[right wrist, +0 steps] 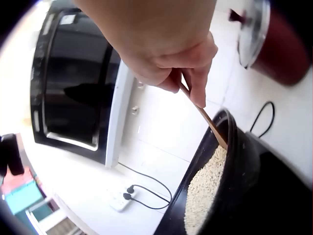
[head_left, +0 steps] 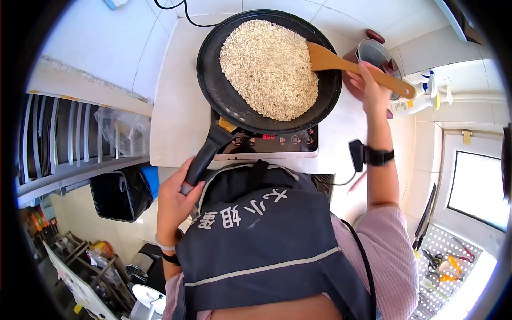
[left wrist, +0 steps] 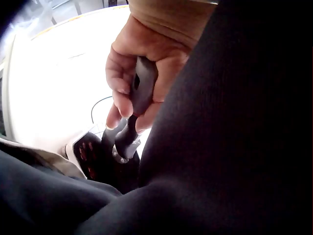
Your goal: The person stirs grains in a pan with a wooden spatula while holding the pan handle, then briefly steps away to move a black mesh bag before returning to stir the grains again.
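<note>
A black frying pan sits over an induction cooker, holding a wide layer of pale grains. The left hand grips the pan's black handle; in the left wrist view that hand has its fingers curled round the handle. The right hand holds a wooden spatula, its blade at the right edge of the grains, inside the pan. In the right wrist view the hand pinches the spatula, whose tip touches the grains by the pan wall.
A dark red pot with a glass lid stands right of the pan. Spray bottles are farther right. A black-lined bin is below the counter at left. The right wrist view shows a black-fronted appliance and a power strip.
</note>
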The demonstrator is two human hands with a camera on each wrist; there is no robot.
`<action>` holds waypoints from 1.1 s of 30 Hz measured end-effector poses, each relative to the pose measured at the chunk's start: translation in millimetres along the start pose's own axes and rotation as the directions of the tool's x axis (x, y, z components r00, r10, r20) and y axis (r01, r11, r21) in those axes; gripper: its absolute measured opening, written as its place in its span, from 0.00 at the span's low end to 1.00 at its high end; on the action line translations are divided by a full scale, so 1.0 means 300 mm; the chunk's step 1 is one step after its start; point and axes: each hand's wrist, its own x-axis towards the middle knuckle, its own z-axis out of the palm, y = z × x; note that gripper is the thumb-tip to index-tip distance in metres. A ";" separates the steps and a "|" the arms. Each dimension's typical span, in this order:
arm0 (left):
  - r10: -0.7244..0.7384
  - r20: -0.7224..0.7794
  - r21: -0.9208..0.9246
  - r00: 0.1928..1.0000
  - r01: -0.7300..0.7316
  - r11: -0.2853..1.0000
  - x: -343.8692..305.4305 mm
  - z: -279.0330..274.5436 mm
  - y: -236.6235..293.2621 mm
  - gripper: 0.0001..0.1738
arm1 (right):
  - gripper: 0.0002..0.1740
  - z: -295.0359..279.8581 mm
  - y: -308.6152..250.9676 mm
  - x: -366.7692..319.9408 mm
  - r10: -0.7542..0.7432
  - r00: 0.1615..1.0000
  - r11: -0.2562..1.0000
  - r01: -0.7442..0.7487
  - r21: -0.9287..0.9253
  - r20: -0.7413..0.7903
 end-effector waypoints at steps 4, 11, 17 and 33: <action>0.031 -0.019 0.025 0.999 -0.030 0.999 -0.005 0.001 0.010 0.31 | 0.18 0.136 0.027 0.090 0.199 0.978 0.897 -0.210 0.389 0.069; 0.086 -0.060 0.018 0.994 -0.085 0.996 0.002 0.008 -0.019 0.32 | 0.14 0.225 -0.060 -0.002 -0.129 0.888 0.970 0.021 0.241 0.441; 0.010 -0.019 0.021 1.000 -0.009 1.000 0.003 0.001 -0.018 0.31 | 0.06 0.104 -0.191 -0.174 -0.359 0.574 0.903 0.413 0.119 0.736; -0.015 -0.013 -0.005 1.000 0.015 1.000 0.004 0.000 -0.019 0.30 | 0.07 0.088 -0.192 -0.266 -0.495 0.617 0.793 0.609 0.028 0.612</action>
